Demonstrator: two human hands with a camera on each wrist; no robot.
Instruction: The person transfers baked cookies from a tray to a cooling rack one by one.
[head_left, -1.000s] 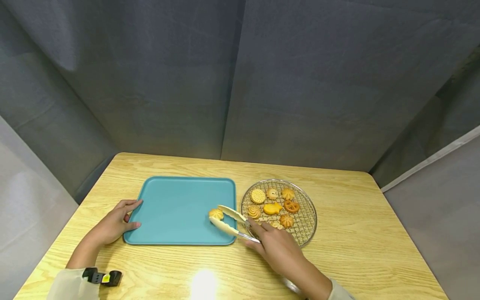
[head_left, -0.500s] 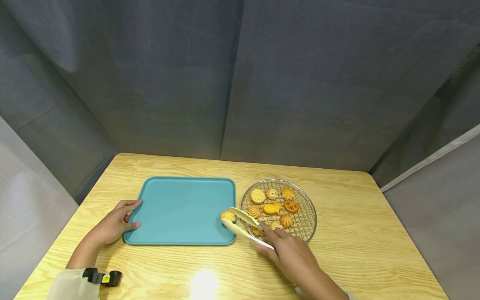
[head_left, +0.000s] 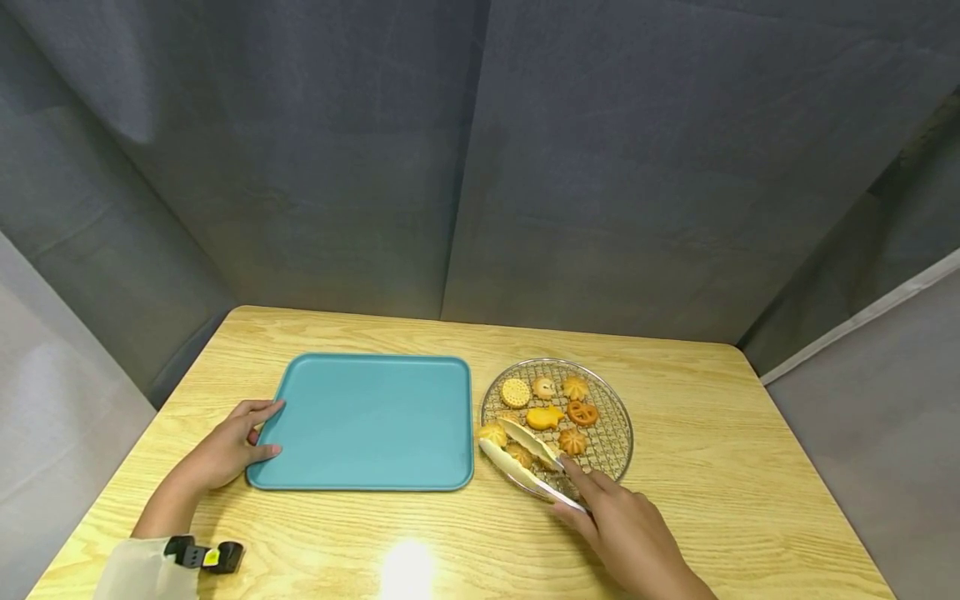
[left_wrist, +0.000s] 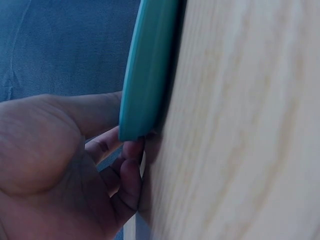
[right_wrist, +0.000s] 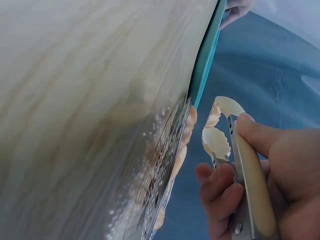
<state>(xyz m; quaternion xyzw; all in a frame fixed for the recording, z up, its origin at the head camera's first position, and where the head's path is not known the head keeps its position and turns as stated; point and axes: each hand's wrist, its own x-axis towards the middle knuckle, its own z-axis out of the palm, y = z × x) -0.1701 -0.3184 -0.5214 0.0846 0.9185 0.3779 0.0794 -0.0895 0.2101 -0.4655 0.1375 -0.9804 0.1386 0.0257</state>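
My left hand grips the left edge of a blue-green tray, the thumb over its rim and several fingers curled at its underside in the left wrist view. My right hand holds a pair of tongs with cream scalloped tips. Between those tips is a yellow ridged cookie, over the left rim of a round wire rack. On the rack lie several cookies, among them a fish-shaped cookie, a pretzel cookie and a round dotted cookie. The tongs partly hide the near-left cookies.
Tray and rack lie side by side on a light wooden table, with a narrow gap between them. Grey curtains stand behind the table, and a pale panel is at the right. A strap with a small black device sits on the left sleeve.
My right hand has carried the tongs and cookie to the right, from above the tray to the rack's left edge. The left hand and the tray have stayed put.
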